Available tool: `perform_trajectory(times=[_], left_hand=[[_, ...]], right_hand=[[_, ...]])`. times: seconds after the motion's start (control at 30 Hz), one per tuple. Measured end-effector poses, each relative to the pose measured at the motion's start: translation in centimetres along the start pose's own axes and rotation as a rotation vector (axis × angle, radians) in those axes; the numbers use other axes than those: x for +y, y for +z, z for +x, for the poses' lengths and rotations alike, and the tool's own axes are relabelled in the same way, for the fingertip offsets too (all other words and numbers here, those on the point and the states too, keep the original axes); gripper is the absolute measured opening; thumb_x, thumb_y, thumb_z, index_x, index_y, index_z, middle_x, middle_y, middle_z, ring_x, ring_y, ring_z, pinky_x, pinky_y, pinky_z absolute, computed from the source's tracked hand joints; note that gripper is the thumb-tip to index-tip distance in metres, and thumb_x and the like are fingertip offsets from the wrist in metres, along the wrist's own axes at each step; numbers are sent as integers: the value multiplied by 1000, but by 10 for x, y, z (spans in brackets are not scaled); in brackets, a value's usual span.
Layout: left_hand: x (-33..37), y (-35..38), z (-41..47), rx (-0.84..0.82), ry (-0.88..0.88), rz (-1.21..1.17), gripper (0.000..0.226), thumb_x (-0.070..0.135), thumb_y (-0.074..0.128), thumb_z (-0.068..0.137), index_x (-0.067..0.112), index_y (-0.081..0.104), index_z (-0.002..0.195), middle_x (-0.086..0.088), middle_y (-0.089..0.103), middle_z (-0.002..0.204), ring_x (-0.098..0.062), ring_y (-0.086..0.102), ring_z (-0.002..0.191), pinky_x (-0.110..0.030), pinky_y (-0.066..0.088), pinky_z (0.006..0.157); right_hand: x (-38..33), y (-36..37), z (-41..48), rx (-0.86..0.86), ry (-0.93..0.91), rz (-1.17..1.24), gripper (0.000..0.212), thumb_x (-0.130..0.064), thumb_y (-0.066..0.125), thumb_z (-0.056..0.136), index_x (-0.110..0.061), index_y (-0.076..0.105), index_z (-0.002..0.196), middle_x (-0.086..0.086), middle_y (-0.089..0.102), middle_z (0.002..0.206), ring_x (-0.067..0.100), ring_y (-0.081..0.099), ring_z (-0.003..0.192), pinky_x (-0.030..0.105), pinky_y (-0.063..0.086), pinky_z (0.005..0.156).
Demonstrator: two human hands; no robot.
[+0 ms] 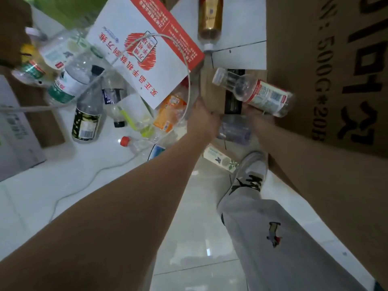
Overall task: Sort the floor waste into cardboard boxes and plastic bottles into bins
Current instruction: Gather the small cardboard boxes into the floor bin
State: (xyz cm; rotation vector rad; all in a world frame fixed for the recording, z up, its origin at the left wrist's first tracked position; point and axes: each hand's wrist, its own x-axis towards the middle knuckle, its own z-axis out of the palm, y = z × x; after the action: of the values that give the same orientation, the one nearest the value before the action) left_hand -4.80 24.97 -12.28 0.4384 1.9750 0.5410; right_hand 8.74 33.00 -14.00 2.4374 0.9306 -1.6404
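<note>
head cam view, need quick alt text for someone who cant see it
Seen from above, the right hand holds a clear red-labelled bottle while the left hand grips the rim of a clear bag of bottles. Cardboard boxes surround them on the white floor.

You're holding a clear plastic bottle (254,92) with a red-and-white label, lying sideways, cap end pointing left, over the brown cardboard box (327,70) printed with dark lettering on your right. An amber bottle (210,19) with a white cap lies on the pale floor at the top. On your left sits a heap of empty bottles (84,89), mostly clear, 1 with a green label, 1 dark-labelled, 1 orange-labelled. A white carton with red print (144,49) lies tilted over that heap.
</note>
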Motion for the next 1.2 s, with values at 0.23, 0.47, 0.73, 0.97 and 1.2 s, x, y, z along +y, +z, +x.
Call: perform_trajectory(times=[0.23, 0.47, 0.73, 0.97, 1.2], left_hand=[[10, -6, 20, -117, -246, -244, 56, 30, 58, 66, 8, 44, 116, -10, 60, 102, -38, 67, 91, -48, 56, 82], [44, -47, -34, -72, -139, -146, 68, 34, 48, 65, 10, 46, 129, -15, 54, 119, -36, 55, 109, -52, 50, 91], [85, -128, -156, -42, 9, -88, 58, 46, 52, 77, 32, 45, 133, -7, 45, 126, -27, 50, 118, -46, 46, 99], [192, -219, -273, 129, 171, 25, 59, 46, 52, 79, 29, 42, 135, -2, 53, 119, -24, 52, 114, -47, 47, 96], [357, -245, -396, 221, 311, -58, 58, 51, 50, 84, 27, 41, 136, -6, 45, 130, -23, 44, 125, -45, 38, 106]], right_hand=[[-12, 10, -3, -9, -115, 150, 76, -51, 79, 71, -24, 52, 137, -7, 61, 131, 16, 55, 122, 42, 40, 109], [-10, -1, -79, 102, 69, 174, 86, -62, 61, 68, -20, 45, 141, 7, 56, 134, 27, 58, 116, 39, 51, 91], [-6, -30, -244, 34, 179, 258, 102, -76, 50, 64, -12, 43, 143, 4, 57, 125, 27, 56, 108, 41, 43, 101], [-71, -81, -401, 45, 42, 408, 57, -46, 56, 92, -8, 46, 133, 5, 58, 116, 22, 56, 104, 28, 39, 86], [-153, -218, -530, 2, -163, 598, 44, -26, 59, 94, -10, 39, 130, 6, 58, 119, 20, 58, 99, 18, 44, 72]])
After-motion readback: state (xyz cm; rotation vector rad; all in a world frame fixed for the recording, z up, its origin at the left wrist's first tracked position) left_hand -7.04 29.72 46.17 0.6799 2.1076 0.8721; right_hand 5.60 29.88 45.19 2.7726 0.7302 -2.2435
